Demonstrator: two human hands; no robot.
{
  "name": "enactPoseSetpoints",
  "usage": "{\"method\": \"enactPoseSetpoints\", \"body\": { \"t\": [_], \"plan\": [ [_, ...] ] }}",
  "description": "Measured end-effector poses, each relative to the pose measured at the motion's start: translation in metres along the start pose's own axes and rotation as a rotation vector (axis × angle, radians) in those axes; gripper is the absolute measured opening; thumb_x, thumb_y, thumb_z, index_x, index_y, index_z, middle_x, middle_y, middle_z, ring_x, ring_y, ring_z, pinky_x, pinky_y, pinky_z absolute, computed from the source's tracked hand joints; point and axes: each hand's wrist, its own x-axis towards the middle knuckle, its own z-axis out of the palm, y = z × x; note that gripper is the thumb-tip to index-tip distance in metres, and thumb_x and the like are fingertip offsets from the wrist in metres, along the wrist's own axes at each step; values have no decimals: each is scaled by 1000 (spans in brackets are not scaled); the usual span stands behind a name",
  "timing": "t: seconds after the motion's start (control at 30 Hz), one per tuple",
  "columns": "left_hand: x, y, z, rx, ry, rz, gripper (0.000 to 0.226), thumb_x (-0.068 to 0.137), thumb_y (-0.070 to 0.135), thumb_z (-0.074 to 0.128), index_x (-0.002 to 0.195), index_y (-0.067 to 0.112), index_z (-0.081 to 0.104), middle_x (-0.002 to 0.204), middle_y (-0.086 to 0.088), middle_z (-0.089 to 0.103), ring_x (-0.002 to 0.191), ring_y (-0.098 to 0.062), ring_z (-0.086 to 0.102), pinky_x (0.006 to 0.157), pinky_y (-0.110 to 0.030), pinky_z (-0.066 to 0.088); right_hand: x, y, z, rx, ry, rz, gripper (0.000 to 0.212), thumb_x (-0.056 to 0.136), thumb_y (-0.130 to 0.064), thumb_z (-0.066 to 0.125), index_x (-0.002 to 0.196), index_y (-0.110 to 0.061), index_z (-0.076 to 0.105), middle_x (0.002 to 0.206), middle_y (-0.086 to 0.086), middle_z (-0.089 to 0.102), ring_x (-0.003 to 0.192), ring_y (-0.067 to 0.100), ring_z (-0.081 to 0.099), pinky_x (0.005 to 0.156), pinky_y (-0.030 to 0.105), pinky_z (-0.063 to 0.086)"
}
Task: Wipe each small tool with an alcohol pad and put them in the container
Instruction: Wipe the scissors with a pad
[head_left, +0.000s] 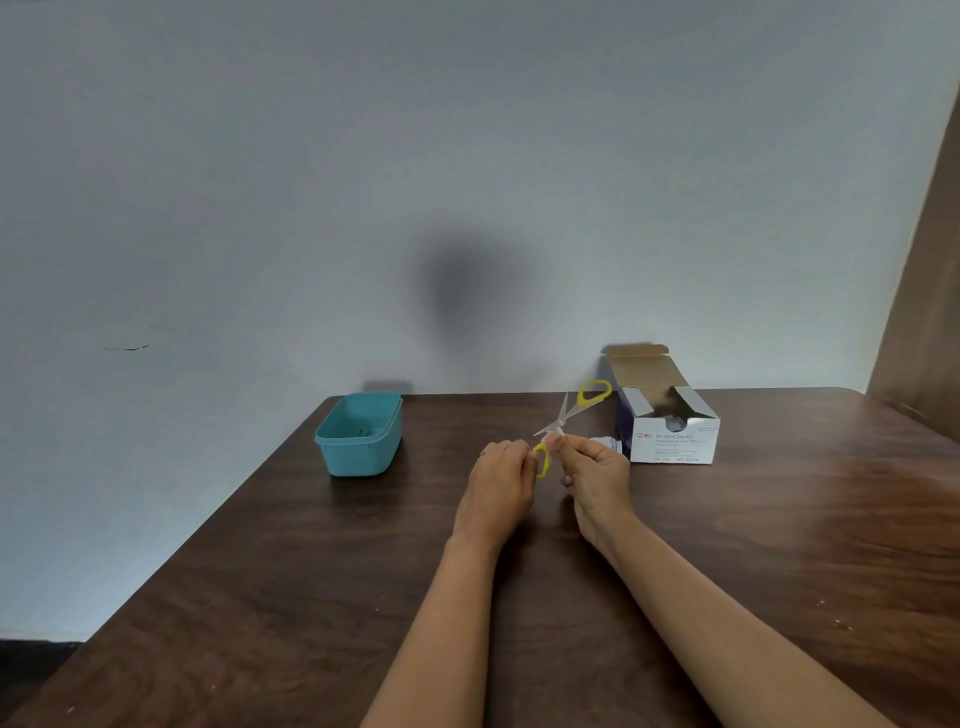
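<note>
Scissors (566, 421) w/ yellow handles are held up over the table (779, 545), blades spread open. Left hand (501, 483) is curled closed around the lower yellow loop; the other loop sticks up and away toward the box. Right hand (592, 473) has thumb and fingers pinched shut near where the blades cross, on what looks like a small pale pad (557, 435) — too small and blurred to be sure.

Step in hand, as I read it: wiping the blades. To do it well, keep the left grip firm so the scissors don't swing, run the pad along each blade from pivot out to the tip, both faces, fingers behind the edge and not across it. Blades open is good, the inner faces are reachable.

Teal container (358, 434) sits on the table to the left, near the far edge, well apart from the hands; something small and dark seems to lie inside, can't tell what. Box of alcohol swabs (670, 431) stands open on the right, w/ a torn wrapper (608, 444) just beside it, close to the right hand. Path from hands to container looks clear.
</note>
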Motion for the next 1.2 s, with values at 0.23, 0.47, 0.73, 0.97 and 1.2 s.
{"method": "enactPoseSetpoints", "body": {
  "t": [0.23,0.47,0.73,0.97,1.2],
  "plan": [
    [-1,8,3,-62,-30,56,35,96,27,42,71,3,52,67,-8,51,64,-21,43,60,-29,28,4,-9,-2,32,144,-1,11,81,-11,74,85,-1,72,40,-14,47,42,2,31,41,13,31],
    [-2,6,-2,-175,19,-7,35,95,30,49,70,5,56,64,-6,55,60,-17,49,58,-35,39,5,-11,3,49,74,152,12,80,-21,76,78,-10,71,50,-3,34,41,7,25,38,18,23],
    [-2,10,-1,-180,-20,-8,38,95,32,49,68,6,53,63,-6,53,59,-17,46,57,-38,39,4,-12,6,107,175,153,11,81,-21,74,82,-10,73,48,-5,36,44,9,24,38,17,24],
    [-1,3,0,-183,54,-88,34,96,30,51,68,11,52,61,2,50,58,-13,46,56,-34,38,4,-15,4,-30,-2,200,12,83,-20,73,82,-9,70,54,-2,36,39,4,28,36,15,23],
    [-2,8,-1,-154,-7,-48,37,97,31,48,70,6,51,65,-5,53,60,-19,48,58,-40,40,2,-19,12,161,184,230,18,84,-19,72,69,-15,62,56,-3,33,34,2,26,33,15,20]
  ]
}}
